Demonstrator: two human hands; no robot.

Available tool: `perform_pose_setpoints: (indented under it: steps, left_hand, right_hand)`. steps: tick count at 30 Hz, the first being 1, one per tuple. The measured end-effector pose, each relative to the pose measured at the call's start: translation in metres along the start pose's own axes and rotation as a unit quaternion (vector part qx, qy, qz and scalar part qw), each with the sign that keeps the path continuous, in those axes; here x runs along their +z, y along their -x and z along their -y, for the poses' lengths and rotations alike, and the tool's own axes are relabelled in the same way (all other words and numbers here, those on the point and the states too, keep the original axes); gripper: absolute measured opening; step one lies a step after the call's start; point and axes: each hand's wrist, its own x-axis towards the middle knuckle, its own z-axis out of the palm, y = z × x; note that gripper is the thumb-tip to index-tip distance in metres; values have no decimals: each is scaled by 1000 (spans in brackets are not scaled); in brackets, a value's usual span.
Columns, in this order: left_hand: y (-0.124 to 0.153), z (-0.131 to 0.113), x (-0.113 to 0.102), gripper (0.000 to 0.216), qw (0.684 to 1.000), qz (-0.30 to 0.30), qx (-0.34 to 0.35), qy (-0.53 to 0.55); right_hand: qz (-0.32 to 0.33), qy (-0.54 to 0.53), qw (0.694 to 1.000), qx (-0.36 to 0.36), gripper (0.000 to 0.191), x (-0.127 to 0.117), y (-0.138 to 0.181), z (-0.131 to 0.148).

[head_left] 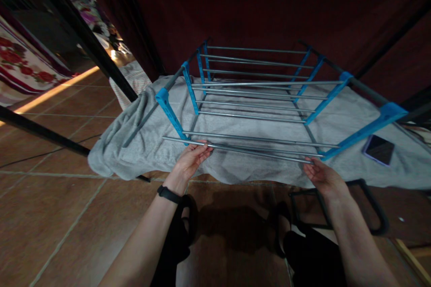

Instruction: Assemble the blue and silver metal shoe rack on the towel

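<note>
A rack frame with blue plastic side brackets (363,132) and several thin metal crossbars (251,116) lies on a grey cloth. At its near side, a loose-looking metal rod (256,151) runs between my hands. My left hand (193,159) pinches the rod left of its middle, and the rod's left end sticks out past the blue bracket. With the fingertips of my right hand (321,175), I grip the other end, close to the foot of the right front bracket. Whether that end touches the bracket, I cannot tell.
The grey cloth (225,170) covers a low surface under the rack. A phone (379,149) lies on it at the right. Black metal bars (76,29) cross the left side, and a dark red curtain (249,4) hangs behind. Below right is a black tubular frame (373,208).
</note>
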Motion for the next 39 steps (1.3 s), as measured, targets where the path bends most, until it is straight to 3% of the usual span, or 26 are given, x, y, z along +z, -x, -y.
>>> perform_pose_setpoints:
  steps: [14, 21, 33, 39]
  left_hand:
    - [4, 1, 7, 23, 997, 41, 51, -35]
    - [4, 1, 8, 28, 995, 40, 80, -35]
    - [6, 2, 12, 28, 992, 59, 101, -51]
    - [6, 2, 13, 29, 990, 74, 105, -63]
  right_hand:
    - [44, 91, 995, 26, 24, 3, 8, -1]
    - [68, 156, 985, -6, 19, -1, 5, -6]
    - [90, 344, 933, -45, 8, 7, 6, -24]
    - [126, 430, 893, -46, 15, 5, 3, -32]
